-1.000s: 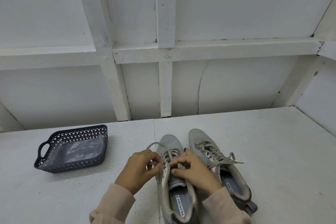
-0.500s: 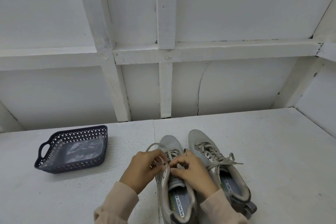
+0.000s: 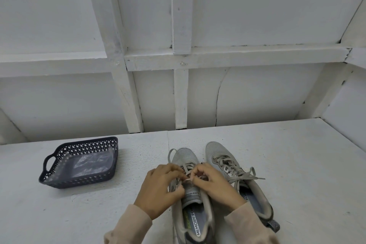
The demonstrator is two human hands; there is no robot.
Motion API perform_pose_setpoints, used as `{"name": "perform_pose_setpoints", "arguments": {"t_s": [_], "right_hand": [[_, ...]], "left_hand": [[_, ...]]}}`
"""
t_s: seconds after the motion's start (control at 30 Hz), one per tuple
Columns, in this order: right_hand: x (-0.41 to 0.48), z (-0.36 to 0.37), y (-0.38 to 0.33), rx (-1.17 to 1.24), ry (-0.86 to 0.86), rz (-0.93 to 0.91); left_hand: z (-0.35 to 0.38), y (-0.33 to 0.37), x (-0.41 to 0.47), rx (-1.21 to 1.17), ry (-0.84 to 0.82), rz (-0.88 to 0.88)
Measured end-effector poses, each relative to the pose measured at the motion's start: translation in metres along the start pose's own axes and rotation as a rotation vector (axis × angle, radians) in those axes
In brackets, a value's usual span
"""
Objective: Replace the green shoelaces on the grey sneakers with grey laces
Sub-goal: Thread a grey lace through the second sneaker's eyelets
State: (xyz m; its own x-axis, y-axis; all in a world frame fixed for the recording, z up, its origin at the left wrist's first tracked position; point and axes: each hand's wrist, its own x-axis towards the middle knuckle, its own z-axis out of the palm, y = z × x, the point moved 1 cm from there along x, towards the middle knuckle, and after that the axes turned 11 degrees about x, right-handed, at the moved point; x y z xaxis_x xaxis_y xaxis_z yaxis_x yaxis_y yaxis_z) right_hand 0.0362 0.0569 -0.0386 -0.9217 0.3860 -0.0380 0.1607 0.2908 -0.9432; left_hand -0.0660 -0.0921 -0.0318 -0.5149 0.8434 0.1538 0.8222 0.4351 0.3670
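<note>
Most of the view is a white-painted wall (image 3: pixel 257 16) crossed by upright and level battens (image 3: pixel 181 95); below it runs the white worktop (image 3: pixel 297 164); at about nine o'clock from the shoes, well apart from them, stands a dark blue basket (image 3: pixel 79 181) with a perforated wall and a handle slot, and a clear plastic bag (image 3: pixel 89 164) lies crumpled inside it; two grey sneakers stand side by side at six o'clock in the view, toes toward twelve; the laced sneaker (image 3: pixel 214 150), at three o'clock of its mate, has its grey lace (image 3: pixel 247 177) crossed up the eyelets and knotted, the loose ends spread toward three o'clock; the near sneaker (image 3: pixel 185 155) lies under both hands, its insole showing a label (image 3: pixel 195 222) that reads "MEMORY FO"; the left hand (image 3: pixel 160 190), in a pale sleeve (image 3: pixel 128 228), has its grip clenched on the near sneaker's eyelet edge at the nine o'clock side, fingers curled over the upper; the right hand (image 3: pixel 215 182) comes in from three o'clock, its grip pinching the end of the second grey lace (image 3: pixel 170 153) between thumb and forefinger above the tongue (image 3: pixel 191 194); that lace crosses the lower eyelets, and one loop of it arcs out beside the toe at about eleven o'clock; its pale tip (image 3: pixel 187 179) sits between the two hands.
</note>
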Motion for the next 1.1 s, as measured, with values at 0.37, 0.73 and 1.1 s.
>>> {"name": "perform_pose_setpoints", "arguments": {"t_s": [0.37,0.73,1.1], "right_hand": [[-0.01,-0.014,-0.004,-0.1,0.082,0.045],[-0.017,-0.008,-0.014,-0.202,0.212,0.03],[-0.031,0.004,-0.026,-0.44,0.284,0.057]], "left_hand": [[0.016,0.009,-0.001,-0.036,0.137,-0.105],[0.024,0.011,0.004,-0.077,0.123,-0.112],[0.029,0.014,0.007,-0.12,0.096,-0.165]]}}
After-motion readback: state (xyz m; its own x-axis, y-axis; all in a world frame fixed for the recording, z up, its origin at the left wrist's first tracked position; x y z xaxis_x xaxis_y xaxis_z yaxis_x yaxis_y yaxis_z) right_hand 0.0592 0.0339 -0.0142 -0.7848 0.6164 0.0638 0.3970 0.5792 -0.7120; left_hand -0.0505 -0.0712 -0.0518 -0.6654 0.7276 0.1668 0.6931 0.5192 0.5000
